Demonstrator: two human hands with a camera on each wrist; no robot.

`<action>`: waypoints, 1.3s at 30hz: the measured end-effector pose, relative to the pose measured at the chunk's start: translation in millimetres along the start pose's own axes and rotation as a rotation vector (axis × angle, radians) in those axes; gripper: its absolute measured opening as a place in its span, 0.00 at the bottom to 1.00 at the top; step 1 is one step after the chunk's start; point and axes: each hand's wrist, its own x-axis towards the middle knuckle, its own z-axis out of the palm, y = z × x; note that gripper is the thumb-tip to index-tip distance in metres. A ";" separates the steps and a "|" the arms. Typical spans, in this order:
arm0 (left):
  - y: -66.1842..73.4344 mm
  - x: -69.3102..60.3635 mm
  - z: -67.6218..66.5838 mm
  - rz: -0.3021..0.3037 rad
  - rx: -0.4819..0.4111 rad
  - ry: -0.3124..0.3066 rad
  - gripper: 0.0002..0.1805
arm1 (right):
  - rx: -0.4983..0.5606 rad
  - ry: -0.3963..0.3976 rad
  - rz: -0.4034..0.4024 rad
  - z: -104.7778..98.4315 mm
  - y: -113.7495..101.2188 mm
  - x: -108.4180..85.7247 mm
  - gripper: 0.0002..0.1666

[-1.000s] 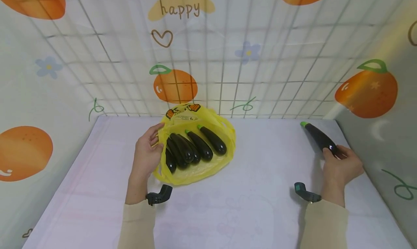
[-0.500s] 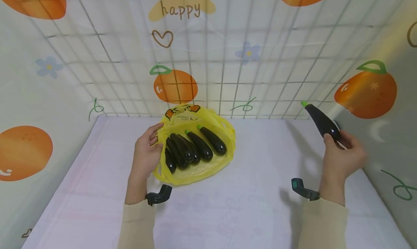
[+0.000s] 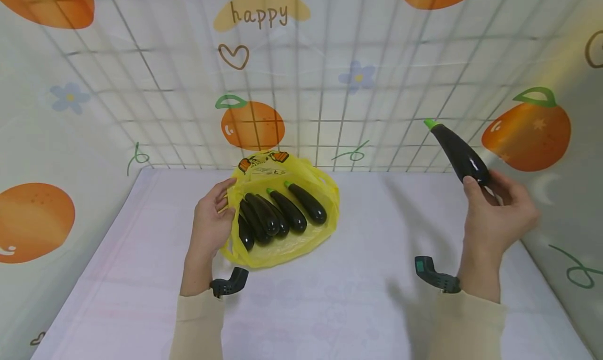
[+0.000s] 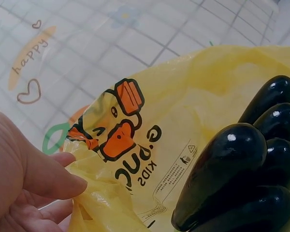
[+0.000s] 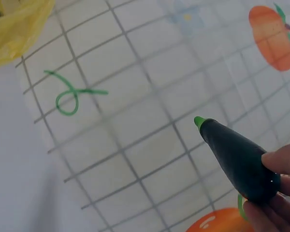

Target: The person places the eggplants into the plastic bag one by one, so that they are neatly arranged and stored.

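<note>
A yellow plastic bag (image 3: 282, 247) with a printed duck lies spread with its mouth toward me at the middle back of the table. Several glossy dark eggplants (image 3: 308, 203) lie side by side inside it. At the bag's left edge, my left hand (image 3: 214, 216) pinches the plastic between thumb and fingers; the left wrist view shows the gathered film by the thumb. Off to the right, my right hand (image 3: 499, 213) grips one eggplant (image 3: 459, 153) by its thick end, raised above the table with its green stem pointing up and left.
A white cloth covers the table (image 3: 330, 307). Behind it rises a wire grid wall (image 3: 377, 109) draped in sheeting printed with oranges and flowers. Side sheets enclose the left and right. Each wrist wears a dark camera mount.
The right hand has lifted the eggplant up off the right side of the table, and its stem now stands higher and slightly further left. The left hand and bag have stayed put.
</note>
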 end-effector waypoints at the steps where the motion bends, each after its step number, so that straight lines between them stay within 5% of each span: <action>1: -0.1 0.1 0.0 -0.002 -0.002 0.000 0.35 | 0.019 -0.005 -0.004 1.1 -4.7 -2.6 0.22; 12: -0.3 -0.3 0.6 0.010 0.014 -0.002 0.35 | 0.057 -0.130 -0.143 16.7 -24.0 -25.3 0.21; 32: 3.8 -1.0 2.8 0.032 0.020 0.001 0.35 | 0.229 -0.450 -0.176 42.2 -36.1 -65.7 0.21; 39: 4.6 -2.1 2.0 0.019 0.019 -0.003 0.35 | 0.243 -0.534 -0.244 50.7 -40.1 -83.8 0.20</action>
